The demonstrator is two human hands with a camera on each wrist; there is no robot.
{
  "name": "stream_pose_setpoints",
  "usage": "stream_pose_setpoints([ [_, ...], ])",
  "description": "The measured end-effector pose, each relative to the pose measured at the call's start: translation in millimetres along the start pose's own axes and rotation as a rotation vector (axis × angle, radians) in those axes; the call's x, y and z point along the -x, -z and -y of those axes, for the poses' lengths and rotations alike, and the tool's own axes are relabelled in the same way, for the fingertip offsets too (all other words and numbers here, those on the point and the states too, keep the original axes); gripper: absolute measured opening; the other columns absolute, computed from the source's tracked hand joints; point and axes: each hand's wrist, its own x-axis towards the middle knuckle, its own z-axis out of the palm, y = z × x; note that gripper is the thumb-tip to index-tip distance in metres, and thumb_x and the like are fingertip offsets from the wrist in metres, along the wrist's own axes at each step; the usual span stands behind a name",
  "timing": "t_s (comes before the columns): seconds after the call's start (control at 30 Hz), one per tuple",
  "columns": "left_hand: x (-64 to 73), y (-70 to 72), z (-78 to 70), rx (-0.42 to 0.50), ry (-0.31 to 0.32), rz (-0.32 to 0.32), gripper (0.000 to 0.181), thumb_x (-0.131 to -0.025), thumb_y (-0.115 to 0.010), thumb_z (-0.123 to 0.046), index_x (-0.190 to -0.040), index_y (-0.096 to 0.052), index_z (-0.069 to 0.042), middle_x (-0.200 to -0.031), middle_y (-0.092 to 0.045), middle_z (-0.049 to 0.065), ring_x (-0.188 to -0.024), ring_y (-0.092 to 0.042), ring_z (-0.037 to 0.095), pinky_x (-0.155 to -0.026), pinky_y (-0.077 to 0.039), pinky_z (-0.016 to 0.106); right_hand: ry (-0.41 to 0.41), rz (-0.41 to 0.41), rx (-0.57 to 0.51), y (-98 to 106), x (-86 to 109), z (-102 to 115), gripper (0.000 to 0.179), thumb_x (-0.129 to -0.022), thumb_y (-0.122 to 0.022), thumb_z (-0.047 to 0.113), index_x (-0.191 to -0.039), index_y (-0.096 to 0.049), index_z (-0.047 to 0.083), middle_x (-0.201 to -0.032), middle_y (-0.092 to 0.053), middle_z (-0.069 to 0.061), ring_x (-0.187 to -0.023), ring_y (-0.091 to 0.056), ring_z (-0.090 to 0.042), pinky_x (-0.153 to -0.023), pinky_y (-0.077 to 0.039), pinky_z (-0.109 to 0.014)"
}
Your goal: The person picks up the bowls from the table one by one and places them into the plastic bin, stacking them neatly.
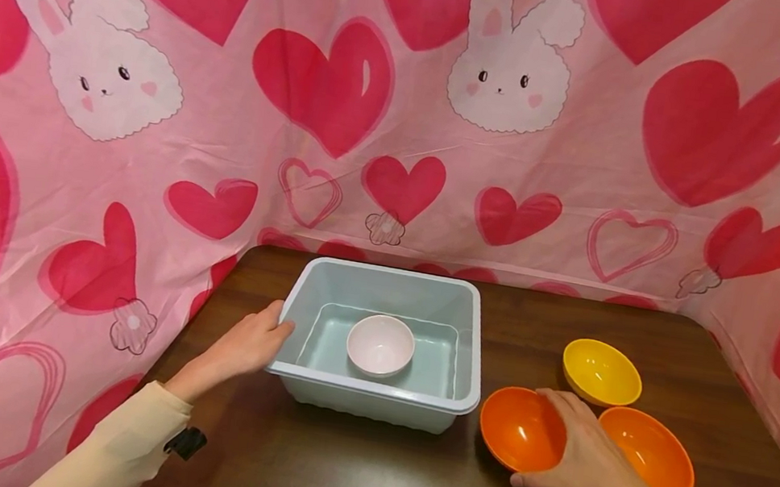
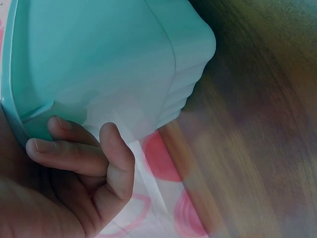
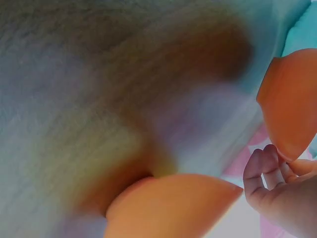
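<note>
A grey-blue plastic basin [image 1: 370, 404] stands on the table with a small pale pink bowl [image 1: 381, 345] inside it. At the basin's left rim is my left hand [image 1: 261, 340]; it grips the edge, and the left wrist view shows bent fingers [image 2: 119, 163] against the outer wall. My right hand [image 1: 583, 454] holds an orange bowl [image 1: 521, 428] by its rim, just right of the basin. In the right wrist view this held bowl [image 3: 292, 101] appears slightly raised above the tabletop.
A second orange bowl [image 1: 649, 454] sits on the dark wooden table [image 1: 360, 484], partly behind my right hand. Behind it stands a yellow bowl [image 1: 602, 373]. A pink cloth [image 1: 418, 133] with hearts and rabbits hangs around the table's back and sides.
</note>
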Motion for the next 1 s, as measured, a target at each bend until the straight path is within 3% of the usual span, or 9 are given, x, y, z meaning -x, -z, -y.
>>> stream_pose_setpoints([
  [0.77, -0.8, -0.2, 1.2, 0.006, -0.01, -0.005, 0.045, -0.107, -0.05, -0.021, -0.143, -0.045, 0.007, -0.12, -0.066, 0.023, -0.094, -0.067, 0.028, -0.083, -0.058, 0.049, -0.039, -0.039, -0.024, 44, -8.5, 11, 0.119, -0.06, -0.098, 0.061, -0.148, -0.047, -0.002, -0.14, -0.053, -0.019, -0.114, -0.055, -0.037, -0.086, -0.053, -0.061],
  [1.0, -0.8, -0.3, 1.8, 0.009, 0.003, 0.005, 0.047, -0.107, -0.05, -0.021, -0.144, -0.044, 0.008, -0.122, -0.065, 0.024, -0.096, -0.067, 0.029, -0.083, -0.058, 0.049, -0.059, -0.055, -0.011, 57, -12.1, 14, 0.116, -0.06, -0.098, 0.062, -0.147, -0.048, 0.005, -0.137, -0.053, -0.018, -0.111, -0.057, -0.039, -0.084, -0.053, -0.063],
])
